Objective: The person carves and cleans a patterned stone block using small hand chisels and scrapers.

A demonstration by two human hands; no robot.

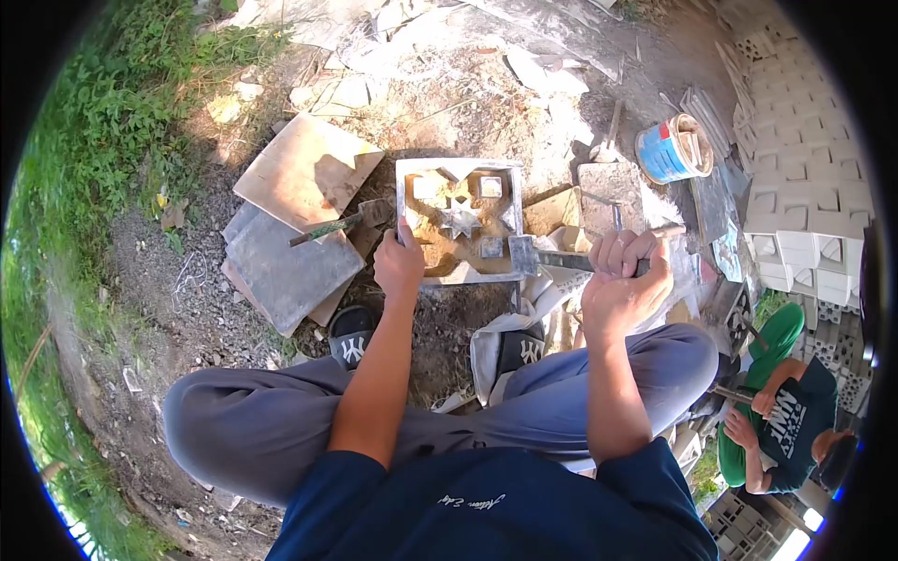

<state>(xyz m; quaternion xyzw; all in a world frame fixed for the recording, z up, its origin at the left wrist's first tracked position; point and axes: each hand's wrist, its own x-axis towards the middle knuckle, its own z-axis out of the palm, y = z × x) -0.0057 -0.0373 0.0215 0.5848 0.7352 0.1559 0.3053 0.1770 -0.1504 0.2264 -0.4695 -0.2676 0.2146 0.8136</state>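
Note:
In front of my feet lies a square metal mould (456, 279), with a star-shaped piece (459, 219) at its middle and small square blocks among yellowish, sandy material. My left hand (399, 264) is closed on the mould's left edge. My right hand (625, 280) grips the dark handle of a hammer-like tool (524, 255). The tool's grey, blocky head is at the mould's lower right side; I cannot tell whether it touches. Left of the mould, a second hammer (376, 213) with a greenish handle rests against stacked boards.
Flat boards (295, 266) are stacked on the left. A blue and white bucket (672, 150) stands at the upper right, near a trowel (608, 150). Pale openwork blocks (804, 168) are piled along the right. Another person (786, 421) sits at the lower right, holding a tool.

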